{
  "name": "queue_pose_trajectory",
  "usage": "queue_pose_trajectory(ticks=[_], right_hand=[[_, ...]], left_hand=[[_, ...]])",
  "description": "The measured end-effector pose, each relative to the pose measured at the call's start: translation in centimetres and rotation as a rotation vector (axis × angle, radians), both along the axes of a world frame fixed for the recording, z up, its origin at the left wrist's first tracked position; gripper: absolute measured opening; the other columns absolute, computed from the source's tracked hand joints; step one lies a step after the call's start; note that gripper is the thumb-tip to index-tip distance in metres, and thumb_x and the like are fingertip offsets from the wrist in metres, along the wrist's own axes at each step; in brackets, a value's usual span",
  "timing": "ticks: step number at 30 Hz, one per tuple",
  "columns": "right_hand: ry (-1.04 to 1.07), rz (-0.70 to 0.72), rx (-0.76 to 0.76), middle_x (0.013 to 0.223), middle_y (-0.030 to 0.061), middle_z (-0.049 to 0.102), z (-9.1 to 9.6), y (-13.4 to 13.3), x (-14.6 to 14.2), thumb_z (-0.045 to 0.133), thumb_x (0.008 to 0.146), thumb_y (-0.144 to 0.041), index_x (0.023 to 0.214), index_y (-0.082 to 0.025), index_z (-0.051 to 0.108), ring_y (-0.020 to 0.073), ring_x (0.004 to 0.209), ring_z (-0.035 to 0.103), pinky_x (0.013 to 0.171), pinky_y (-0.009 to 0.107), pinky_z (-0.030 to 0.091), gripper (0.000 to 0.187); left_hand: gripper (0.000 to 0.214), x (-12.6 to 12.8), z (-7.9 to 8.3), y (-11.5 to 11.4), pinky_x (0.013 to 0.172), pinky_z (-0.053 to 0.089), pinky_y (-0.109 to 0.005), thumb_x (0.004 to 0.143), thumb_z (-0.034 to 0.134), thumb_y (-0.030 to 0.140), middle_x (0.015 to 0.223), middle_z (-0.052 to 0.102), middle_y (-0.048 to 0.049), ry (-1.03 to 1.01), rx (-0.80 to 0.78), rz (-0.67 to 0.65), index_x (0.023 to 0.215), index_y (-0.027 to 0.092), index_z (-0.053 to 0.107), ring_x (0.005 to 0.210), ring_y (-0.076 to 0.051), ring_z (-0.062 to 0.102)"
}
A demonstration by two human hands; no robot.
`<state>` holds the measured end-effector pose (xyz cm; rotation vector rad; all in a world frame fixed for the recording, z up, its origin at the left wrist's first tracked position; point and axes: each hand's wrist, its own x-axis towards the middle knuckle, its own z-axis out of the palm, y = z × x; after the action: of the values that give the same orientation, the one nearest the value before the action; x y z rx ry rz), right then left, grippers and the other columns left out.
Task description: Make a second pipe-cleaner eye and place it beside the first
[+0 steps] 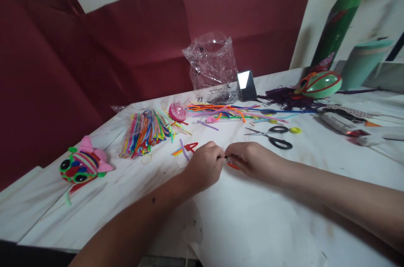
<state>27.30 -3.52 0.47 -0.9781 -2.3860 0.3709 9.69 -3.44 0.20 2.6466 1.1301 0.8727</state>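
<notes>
My left hand (206, 166) and my right hand (248, 157) meet low over the middle of the white table, fingertips almost touching. Both are closed in a pinch on a small dark strip (225, 157); most of it is hidden by the fingers, so its kind is unclear. Just below my right hand's fingers an orange piece (232, 166) shows in part. Beside my left hand lie a red bent pipe cleaner (191, 146) and a purple pipe cleaner (184, 150). Black-handled scissors (272, 135) rest open beyond my right hand.
A bag of coloured pipe cleaners (147, 130), a pink clear ball (178, 111) and loose pipe cleaners (221, 111) lie farther back. At left sits a decorated fish (83, 161). A phone (247, 86) leans behind; a glue gun (356, 130) lies right.
</notes>
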Motion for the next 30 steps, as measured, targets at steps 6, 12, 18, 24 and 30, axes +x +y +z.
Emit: queue_pose_trajectory(ticks=[6,12,18,24,30], right_hand=[[0.323,-0.027,-0.393,0.065,0.0014,0.060,0.5,-0.1,-0.4,0.047,0.078,-0.027,0.079,-0.017,0.057,0.0129,0.057,0.053,0.054,0.025,0.040,0.014],[0.639,-0.016,-0.623,0.069,0.0015,0.064,0.7,-0.4,-1.2,0.057,0.075,-0.039,0.082,-0.017,0.057,0.0148,0.069,0.059,0.065,0.028,0.044,0.023],[0.702,-0.076,-0.553,0.062,0.0002,0.061,0.0,-0.7,-1.3,0.057,0.074,-0.047,0.072,-0.019,0.054,0.0139,0.061,0.056,0.060,0.028,0.043,0.028],[0.775,-0.053,-0.617,0.057,-0.0023,0.059,0.2,-0.6,-1.2,0.059,0.074,-0.047,0.070,-0.019,0.052,0.0112,0.055,0.054,0.057,0.026,0.042,0.029],[0.764,-0.055,-0.623,0.056,-0.0021,0.059,0.0,-0.4,-1.1,0.059,0.075,-0.046,0.072,-0.019,0.052,0.0111,0.054,0.053,0.056,0.025,0.041,0.028]], left_hand=[[0.009,0.1,0.9,-0.2,0.059,0.037,-0.023,0.069,0.050,0.010,0.065,0.051,0.0003,-0.273,-0.076,0.070,0.062,0.016,0.053,0.063,-0.011,0.048],[0.010,0.7,1.6,-0.8,0.055,0.036,-0.020,0.071,0.053,0.021,0.061,0.050,0.0028,-0.613,-0.362,0.222,0.063,0.014,0.054,0.058,-0.009,0.045],[0.009,0.8,0.9,-0.9,0.058,0.037,-0.021,0.069,0.054,0.018,0.063,0.052,0.0020,-0.561,-0.316,0.206,0.061,0.015,0.054,0.061,-0.010,0.048],[0.006,1.1,0.8,-0.8,0.059,0.038,-0.022,0.068,0.055,0.017,0.062,0.054,0.0017,-0.554,-0.340,0.217,0.062,0.015,0.056,0.061,-0.010,0.049],[0.006,1.2,0.7,-0.9,0.058,0.039,-0.022,0.068,0.056,0.017,0.063,0.055,0.0017,-0.558,-0.352,0.255,0.063,0.015,0.057,0.060,-0.010,0.049]])
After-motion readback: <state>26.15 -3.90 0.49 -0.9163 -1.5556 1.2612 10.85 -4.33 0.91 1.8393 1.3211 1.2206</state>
